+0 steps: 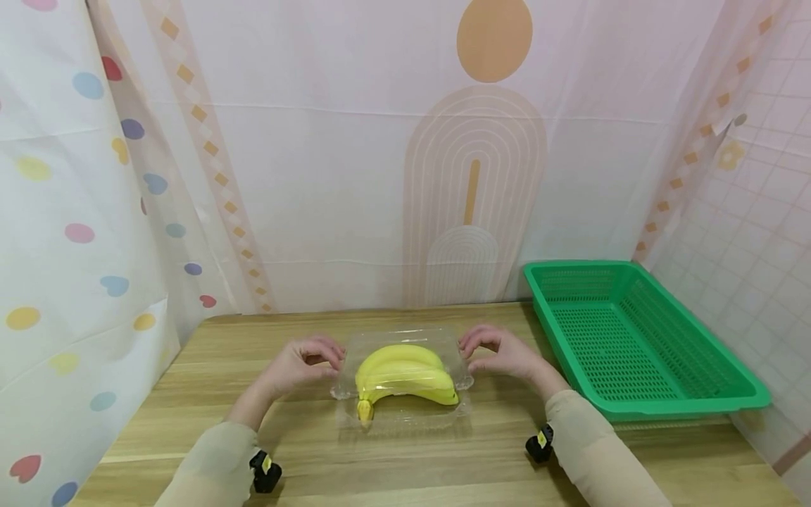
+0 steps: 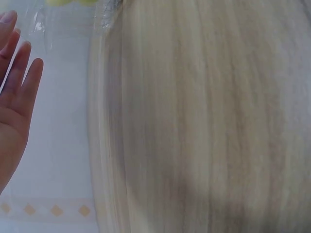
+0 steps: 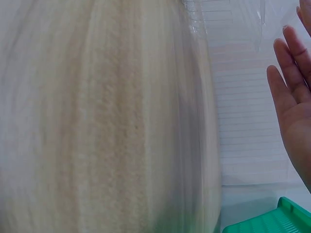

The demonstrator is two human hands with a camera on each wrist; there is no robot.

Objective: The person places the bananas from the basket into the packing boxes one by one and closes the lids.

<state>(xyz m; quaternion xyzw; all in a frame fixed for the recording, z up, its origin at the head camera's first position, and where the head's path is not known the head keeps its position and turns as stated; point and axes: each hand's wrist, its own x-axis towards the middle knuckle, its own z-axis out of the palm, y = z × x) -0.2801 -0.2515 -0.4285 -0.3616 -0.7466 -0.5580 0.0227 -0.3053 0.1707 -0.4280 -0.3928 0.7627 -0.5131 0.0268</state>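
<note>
A clear plastic clamshell box (image 1: 405, 427) stands on the wooden table, with a bunch of yellow bananas (image 1: 405, 370) inside. Its see-through lid (image 1: 405, 336) is tilted over the fruit, the front edge raised. My left hand (image 1: 304, 362) holds the lid's left side, thumb and bent fingers at the plastic. Opposite it, my right hand (image 1: 500, 352) holds the right side the same way. In the left wrist view, the plastic lid (image 2: 39, 24) and part of the left hand (image 2: 14, 102) show. The right wrist view catches part of the right hand (image 3: 296, 97) near the plastic.
A green slotted plastic basket (image 1: 557, 352) stands at the right of the table, behind the right forearm. The wooden table (image 1: 380, 472) ends at a patterned cloth backdrop (image 1: 317, 211). A dotted cloth (image 1: 63, 267) hangs at the left.
</note>
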